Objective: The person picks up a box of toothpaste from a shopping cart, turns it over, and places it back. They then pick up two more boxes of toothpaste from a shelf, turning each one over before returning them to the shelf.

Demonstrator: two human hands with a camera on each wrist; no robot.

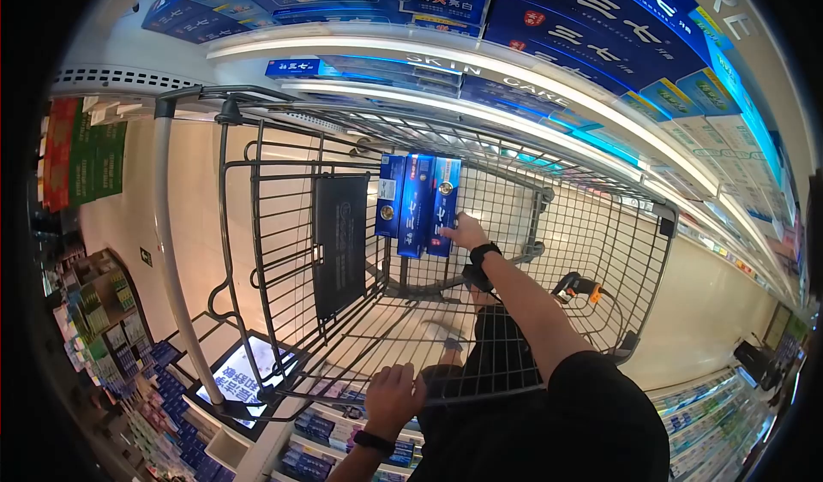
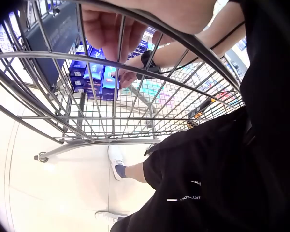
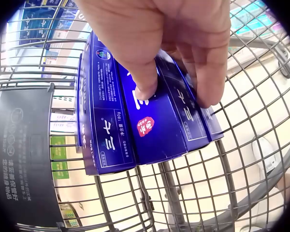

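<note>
My right hand reaches down into the shopping cart and grips a blue toothpaste box, thumb on its printed face and fingers along the far side. Other blue toothpaste boxes stand tightly beside it in a row on the wire floor, next to the black panel. The left hand holds the cart's near side rim. In the left wrist view its fingers bend over the rail and hang inside the basket. Part of the gripped box is hidden behind the right hand.
Shelves full of blue toothpaste boxes run along the cart's far side. A black folding panel stands near the handle. A black and orange device hangs at the cart's side. A lit screen lies at lower left.
</note>
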